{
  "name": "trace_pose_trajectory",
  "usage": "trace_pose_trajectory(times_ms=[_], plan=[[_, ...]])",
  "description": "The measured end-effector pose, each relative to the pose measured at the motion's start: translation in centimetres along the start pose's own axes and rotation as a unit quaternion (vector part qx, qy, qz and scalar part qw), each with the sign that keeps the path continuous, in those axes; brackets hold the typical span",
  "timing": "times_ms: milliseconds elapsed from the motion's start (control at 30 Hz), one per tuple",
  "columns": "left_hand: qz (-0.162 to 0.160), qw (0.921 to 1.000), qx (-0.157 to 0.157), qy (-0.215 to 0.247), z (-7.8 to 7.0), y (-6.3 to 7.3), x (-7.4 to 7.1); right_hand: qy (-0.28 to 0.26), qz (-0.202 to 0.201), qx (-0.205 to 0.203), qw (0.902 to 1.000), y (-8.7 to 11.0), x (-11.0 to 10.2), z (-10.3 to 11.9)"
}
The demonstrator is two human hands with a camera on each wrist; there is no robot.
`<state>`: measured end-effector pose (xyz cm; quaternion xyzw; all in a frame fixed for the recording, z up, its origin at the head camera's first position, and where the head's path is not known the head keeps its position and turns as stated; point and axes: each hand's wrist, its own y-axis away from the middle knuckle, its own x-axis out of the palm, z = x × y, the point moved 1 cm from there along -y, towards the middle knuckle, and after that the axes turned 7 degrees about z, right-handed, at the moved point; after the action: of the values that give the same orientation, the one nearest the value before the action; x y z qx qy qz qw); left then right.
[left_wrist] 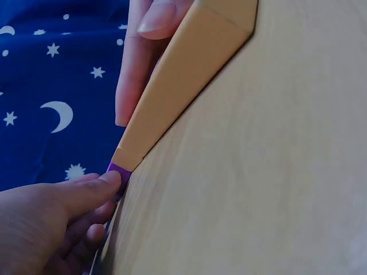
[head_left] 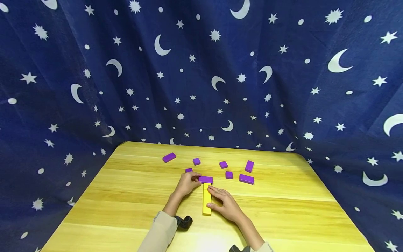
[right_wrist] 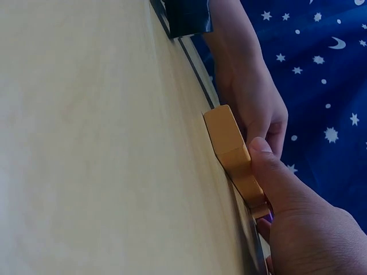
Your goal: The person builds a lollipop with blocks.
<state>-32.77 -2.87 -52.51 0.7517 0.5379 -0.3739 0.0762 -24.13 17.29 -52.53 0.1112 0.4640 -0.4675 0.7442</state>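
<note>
In the head view, a purple block (head_left: 206,179) lies crosswise against the far end of a narrow yellow strip (head_left: 206,201), which a seam near that end divides. My left hand (head_left: 186,183) pinches the purple block's left end between thumb and fingers; the left wrist view shows its thumb (left_wrist: 110,182) on the purple side. My right hand (head_left: 227,205) rests on the yellow strip, fingertips near the far end and thumb closer to the near end. In the right wrist view that thumb (right_wrist: 272,169) touches the yellow top edge.
Loose purple blocks lie beyond the hands: long ones at the far left (head_left: 169,157) and right (head_left: 246,179), another (head_left: 249,166), and several small ones such as this block (head_left: 196,161). A starry dark blue curtain (head_left: 201,87) hangs behind the wooden table (head_left: 126,196).
</note>
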Motion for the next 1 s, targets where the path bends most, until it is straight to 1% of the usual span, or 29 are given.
trace_pose_trajectory(times_ms=[133, 333, 667, 867, 933, 1000], plan=[[0.007, 0.9998, 0.019, 0.002, 0.1, -0.1, 0.2, -0.006, 0.000, 0.002, 1.0000, 0.0, 0.0, 0.1], [0.013, 0.9994, 0.031, 0.005, 0.3, -0.1, 0.1, -0.014, 0.003, 0.006, 0.9999, -0.1, -0.1, 0.2], [0.026, 0.9992, 0.029, -0.004, 0.5, 0.0, -0.1, -0.022, 0.007, 0.009, 0.9997, 0.0, 0.0, 0.2], [0.034, 0.9990, 0.027, -0.004, 0.5, 0.0, -0.2, -0.011, 0.002, 0.000, 0.9999, 0.0, 0.1, 0.0], [0.034, 0.9990, 0.027, 0.001, 0.4, -0.1, -0.5, -0.010, 0.004, -0.001, 0.9999, 0.0, 0.1, 0.0], [0.027, 0.9992, 0.029, 0.006, 0.2, -0.1, -0.9, -0.012, 0.007, 0.003, 0.9999, 0.0, 0.0, -0.1]])
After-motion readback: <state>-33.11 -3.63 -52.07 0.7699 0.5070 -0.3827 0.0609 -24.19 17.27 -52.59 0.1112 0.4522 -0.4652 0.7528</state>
